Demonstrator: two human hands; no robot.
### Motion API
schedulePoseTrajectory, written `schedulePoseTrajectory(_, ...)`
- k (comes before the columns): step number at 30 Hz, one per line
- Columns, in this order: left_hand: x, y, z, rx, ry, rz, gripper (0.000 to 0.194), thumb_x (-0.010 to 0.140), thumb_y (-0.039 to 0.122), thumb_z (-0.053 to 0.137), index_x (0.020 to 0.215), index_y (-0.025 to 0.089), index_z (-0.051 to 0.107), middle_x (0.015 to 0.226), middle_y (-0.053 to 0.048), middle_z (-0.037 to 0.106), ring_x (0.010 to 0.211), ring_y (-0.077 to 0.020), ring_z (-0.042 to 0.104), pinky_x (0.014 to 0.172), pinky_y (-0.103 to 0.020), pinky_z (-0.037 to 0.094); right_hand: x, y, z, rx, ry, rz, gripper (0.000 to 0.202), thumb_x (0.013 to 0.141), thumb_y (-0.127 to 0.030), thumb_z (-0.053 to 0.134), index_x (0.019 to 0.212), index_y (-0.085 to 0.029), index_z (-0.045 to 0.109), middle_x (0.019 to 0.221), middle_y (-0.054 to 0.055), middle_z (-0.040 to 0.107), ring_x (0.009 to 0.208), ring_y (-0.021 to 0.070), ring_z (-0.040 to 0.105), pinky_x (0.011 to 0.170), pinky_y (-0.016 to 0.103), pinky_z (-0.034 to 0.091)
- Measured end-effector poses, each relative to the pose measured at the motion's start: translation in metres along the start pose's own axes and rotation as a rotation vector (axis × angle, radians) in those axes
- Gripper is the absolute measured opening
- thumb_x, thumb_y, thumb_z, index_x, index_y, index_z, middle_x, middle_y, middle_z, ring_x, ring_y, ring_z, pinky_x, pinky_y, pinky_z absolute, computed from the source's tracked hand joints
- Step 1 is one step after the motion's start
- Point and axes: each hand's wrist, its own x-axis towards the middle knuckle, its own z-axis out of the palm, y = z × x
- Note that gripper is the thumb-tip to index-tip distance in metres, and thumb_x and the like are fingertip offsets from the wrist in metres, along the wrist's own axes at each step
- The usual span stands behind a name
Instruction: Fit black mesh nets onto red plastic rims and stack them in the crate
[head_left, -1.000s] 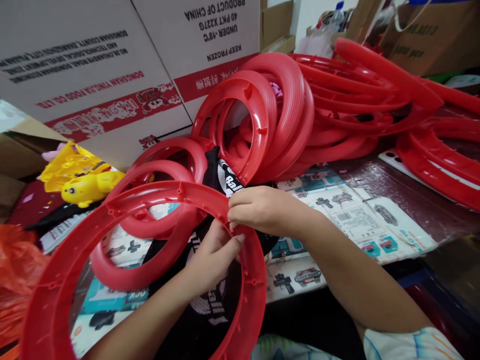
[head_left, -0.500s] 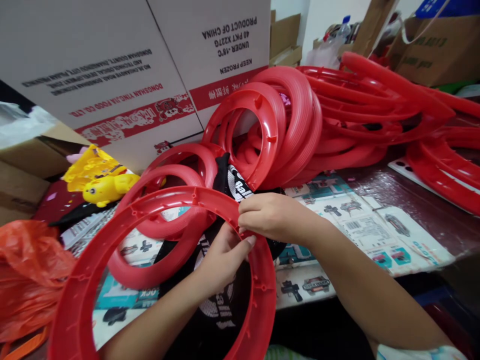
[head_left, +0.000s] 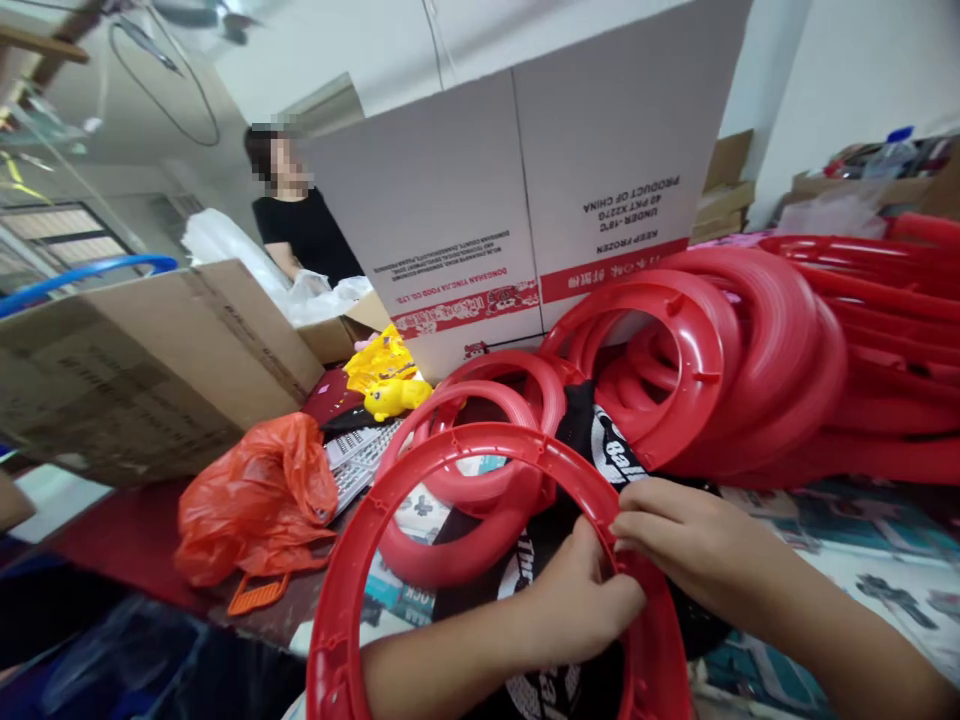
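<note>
A large red plastic ring (head_left: 480, 437), its channelled side with small pegs facing me, stands tilted in front of me. My left hand (head_left: 581, 600) reaches through its middle and closes on the right part of the rim, thumb on the near side. On the same stretch of rim, my right hand (head_left: 671, 535) has its fingers pinched together from outside; what lies under the fingertips is hidden. Black cloth with white lettering (head_left: 551, 545) lies behind and below the ring. Smaller ribbed red rings (head_left: 465, 555) lie just beyond it.
More red rings (head_left: 780, 340) are heaped at the right. A white printed carton (head_left: 450, 200) stands behind them. Left are a yellow toy (head_left: 397, 397), an orange plastic bag (head_left: 251, 500) and a brown cardboard box (head_left: 150, 380). A person in black (head_left: 307, 230) is in the background.
The view has swung left and up, bringing in the brown box and the person. Both hands keep their hold on the ring, with little change in grip.
</note>
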Motion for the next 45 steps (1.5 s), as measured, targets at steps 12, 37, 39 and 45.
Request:
schedulePoseTrajectory(12,-0.014,-0.005,-0.010,0.001,-0.102,-0.128,0.047,0.075,0.008,0.050,0.119,0.020,0.044,0.101,-0.002,0.053,0.091,-0.0161,0.053,0.080,-0.028,0.045,0.004,-0.008,-0.001,-0.030,0.121,-0.187,0.020,0.092,-0.013,0.049,0.083,-0.014,0.067,0.083,0.007,0.065,0.075,0.0133,0.055,0.067,0.024,0.048)
schedulePoseTrajectory(37,-0.028,-0.004,-0.004,0.039,-0.211,-0.228,0.036,0.076,0.010,0.053,0.109,0.020,0.046,0.097,0.000,0.054,0.091,-0.0163,0.052,0.082,-0.028,0.046,0.002,-0.004,0.000,0.138,-0.066,-0.094,0.018,0.092,-0.014,0.051,0.083,-0.013,0.067,0.085,0.006,0.060,0.081,0.0130,0.053,0.075,0.024,0.045)
schedulePoseTrajectory(39,-0.028,-0.006,-0.002,0.046,-0.172,-0.222,0.035,0.075,0.011,0.054,0.108,0.020,0.047,0.098,0.000,0.054,0.091,-0.0166,0.052,0.082,-0.028,0.045,0.002,-0.004,-0.002,0.115,-0.080,-0.115,0.017,0.091,-0.014,0.052,0.084,-0.013,0.067,0.086,0.006,0.062,0.082,0.0141,0.051,0.077,0.026,0.045)
schedulePoseTrajectory(45,-0.028,-0.014,0.002,0.042,-0.091,-0.218,0.034,0.073,0.008,0.049,0.105,0.019,0.046,0.090,0.001,0.053,0.082,-0.0152,0.051,0.073,-0.027,0.044,0.002,-0.007,-0.007,0.112,-0.087,-0.139,0.018,0.092,-0.012,0.048,0.085,-0.012,0.065,0.087,0.008,0.062,0.084,0.0154,0.051,0.078,0.028,0.045)
